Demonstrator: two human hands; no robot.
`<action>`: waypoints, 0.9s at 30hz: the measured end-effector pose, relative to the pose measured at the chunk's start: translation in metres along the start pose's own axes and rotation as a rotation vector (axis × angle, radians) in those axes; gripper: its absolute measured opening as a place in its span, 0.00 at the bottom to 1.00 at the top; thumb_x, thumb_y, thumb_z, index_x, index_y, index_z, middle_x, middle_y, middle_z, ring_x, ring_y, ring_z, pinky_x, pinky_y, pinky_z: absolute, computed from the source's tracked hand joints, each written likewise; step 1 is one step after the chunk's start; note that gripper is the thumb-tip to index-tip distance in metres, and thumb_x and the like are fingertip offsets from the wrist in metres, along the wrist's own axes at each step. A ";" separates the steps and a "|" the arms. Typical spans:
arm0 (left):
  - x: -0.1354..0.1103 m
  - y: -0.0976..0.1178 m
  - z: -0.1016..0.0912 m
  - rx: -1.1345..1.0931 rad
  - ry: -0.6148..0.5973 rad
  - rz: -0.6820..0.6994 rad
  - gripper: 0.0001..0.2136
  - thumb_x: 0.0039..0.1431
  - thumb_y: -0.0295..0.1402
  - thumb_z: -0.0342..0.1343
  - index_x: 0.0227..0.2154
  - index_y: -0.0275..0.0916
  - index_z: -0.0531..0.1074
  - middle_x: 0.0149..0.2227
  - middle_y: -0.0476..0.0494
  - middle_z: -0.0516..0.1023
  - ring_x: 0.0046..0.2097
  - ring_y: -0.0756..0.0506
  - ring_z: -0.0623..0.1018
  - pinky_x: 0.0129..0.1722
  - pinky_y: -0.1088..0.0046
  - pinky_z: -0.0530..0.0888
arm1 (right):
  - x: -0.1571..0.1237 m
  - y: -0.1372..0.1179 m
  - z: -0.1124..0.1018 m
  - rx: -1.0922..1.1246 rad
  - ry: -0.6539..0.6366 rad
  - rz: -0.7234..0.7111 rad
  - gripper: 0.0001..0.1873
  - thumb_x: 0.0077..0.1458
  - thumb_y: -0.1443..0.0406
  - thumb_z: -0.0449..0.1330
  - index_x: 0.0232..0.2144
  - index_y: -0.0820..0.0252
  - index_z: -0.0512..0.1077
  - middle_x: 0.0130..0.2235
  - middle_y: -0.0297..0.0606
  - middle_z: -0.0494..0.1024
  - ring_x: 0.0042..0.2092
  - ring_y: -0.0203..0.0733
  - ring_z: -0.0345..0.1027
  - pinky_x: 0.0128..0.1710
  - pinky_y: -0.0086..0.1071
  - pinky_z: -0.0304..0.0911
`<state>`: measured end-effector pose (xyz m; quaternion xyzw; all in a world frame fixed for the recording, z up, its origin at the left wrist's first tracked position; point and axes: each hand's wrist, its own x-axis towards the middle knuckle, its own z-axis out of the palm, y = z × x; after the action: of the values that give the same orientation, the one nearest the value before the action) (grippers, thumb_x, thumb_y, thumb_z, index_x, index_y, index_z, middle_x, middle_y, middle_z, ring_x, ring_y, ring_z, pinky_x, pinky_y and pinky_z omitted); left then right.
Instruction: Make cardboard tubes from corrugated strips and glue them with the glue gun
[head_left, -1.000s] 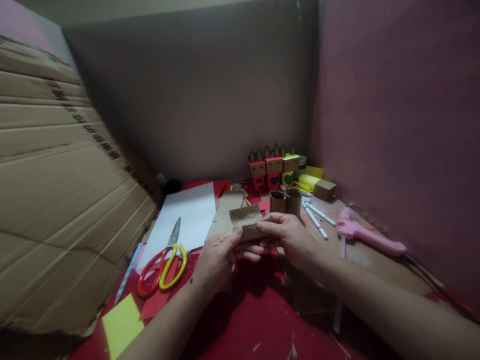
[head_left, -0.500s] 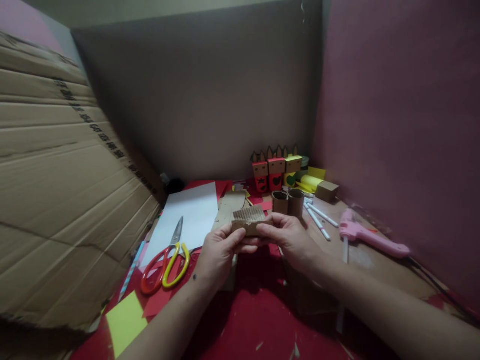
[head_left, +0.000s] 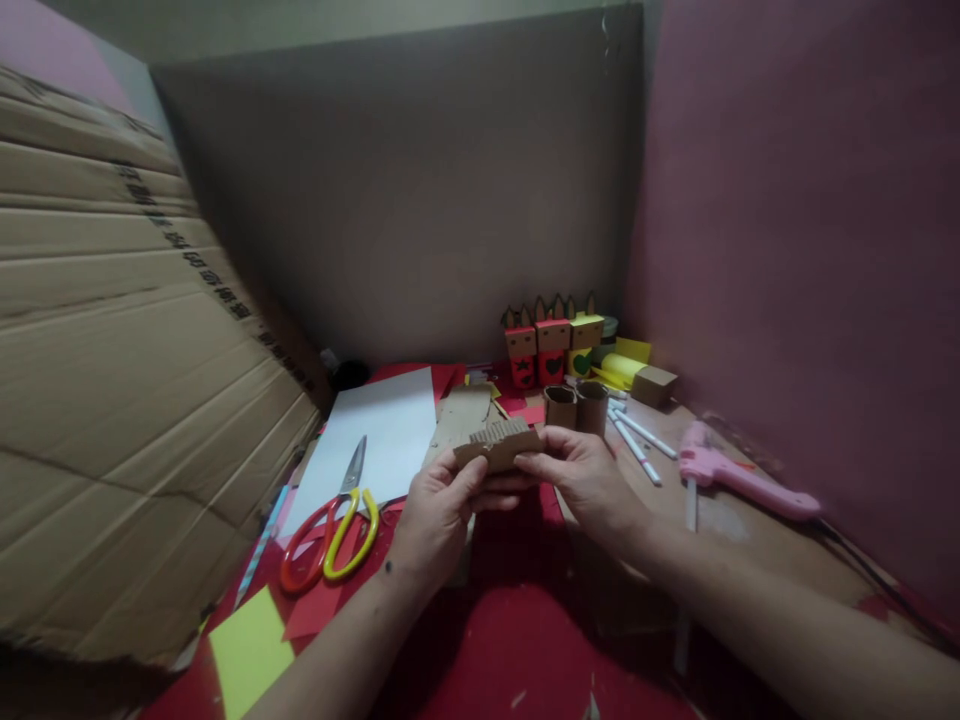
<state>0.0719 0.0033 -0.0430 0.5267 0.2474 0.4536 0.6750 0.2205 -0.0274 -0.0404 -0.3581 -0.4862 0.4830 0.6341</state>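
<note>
Both hands grip a small brown cardboard piece [head_left: 498,452] above the red table surface, its corrugated inner ridges showing along the top. My left hand [head_left: 442,505] pinches its left end, thumb in front and fingers behind. At the other end, my right hand [head_left: 581,475] holds it the same way, the thumb pressed on its near face. Just beyond the right fingers stand two cardboard tubes [head_left: 592,408]. Left of my left hand lie scissors [head_left: 349,530] with one red and one yellow handle, partly over a white sheet [head_left: 382,420].
A pink glue gun [head_left: 739,475] lies at right on cardboard, near white markers [head_left: 636,450]. Several decorated figures [head_left: 553,350] stand at the back, beside a yellow-wrapped tube [head_left: 622,368]. Yellow paper [head_left: 251,650] lies front left. A large cardboard sheet [head_left: 112,400] walls the left side.
The cardboard piece has tilted and bent slightly between my hands, so less of its ridged inside shows. Both hands stay in nearly the same place.
</note>
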 end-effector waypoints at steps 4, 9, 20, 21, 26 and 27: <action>-0.001 -0.002 0.002 0.004 -0.020 0.010 0.14 0.52 0.28 0.58 0.43 0.34 0.70 0.42 0.38 0.78 0.39 0.43 0.79 0.38 0.70 0.76 | 0.000 -0.001 -0.001 0.048 0.037 0.015 0.05 0.44 0.67 0.63 0.28 0.59 0.75 0.31 0.35 0.78 0.35 0.39 0.71 0.39 0.36 0.66; -0.001 -0.002 0.001 0.054 0.051 -0.003 0.14 0.51 0.32 0.60 0.41 0.32 0.74 0.37 0.37 0.80 0.37 0.42 0.80 0.37 0.69 0.76 | 0.000 0.004 0.000 0.052 0.029 -0.009 0.07 0.42 0.66 0.64 0.29 0.59 0.75 0.32 0.34 0.78 0.36 0.40 0.70 0.41 0.37 0.65; 0.005 0.006 -0.006 0.102 0.153 0.123 0.12 0.48 0.33 0.62 0.36 0.32 0.75 0.38 0.38 0.80 0.40 0.41 0.78 0.42 0.67 0.75 | -0.007 -0.024 -0.037 -0.400 0.055 -0.188 0.17 0.48 0.69 0.55 0.44 0.55 0.66 0.42 0.37 0.73 0.40 0.39 0.68 0.39 0.34 0.64; 0.005 0.008 -0.005 0.130 0.185 0.141 0.13 0.47 0.34 0.62 0.36 0.33 0.75 0.39 0.38 0.80 0.41 0.41 0.78 0.43 0.67 0.74 | -0.015 -0.029 -0.051 -0.581 0.098 -0.225 0.17 0.50 0.70 0.53 0.43 0.56 0.66 0.41 0.39 0.73 0.40 0.40 0.68 0.39 0.35 0.64; 0.005 0.014 -0.005 0.255 0.224 0.160 0.16 0.46 0.37 0.62 0.37 0.33 0.75 0.39 0.39 0.80 0.40 0.42 0.78 0.46 0.69 0.72 | -0.062 -0.031 -0.135 -1.605 0.456 -0.160 0.26 0.45 0.73 0.51 0.49 0.64 0.63 0.50 0.52 0.67 0.50 0.55 0.59 0.46 0.45 0.56; 0.005 0.014 -0.006 0.260 0.219 0.157 0.16 0.46 0.37 0.62 0.37 0.34 0.75 0.39 0.40 0.80 0.40 0.43 0.78 0.46 0.69 0.72 | -0.068 -0.028 -0.149 -1.711 0.428 -0.072 0.27 0.45 0.73 0.51 0.51 0.65 0.62 0.48 0.52 0.69 0.48 0.55 0.60 0.43 0.44 0.57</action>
<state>0.0646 0.0108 -0.0313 0.5745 0.3341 0.5240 0.5327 0.3666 -0.0981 -0.0735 -0.7774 -0.5629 -0.1443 0.2407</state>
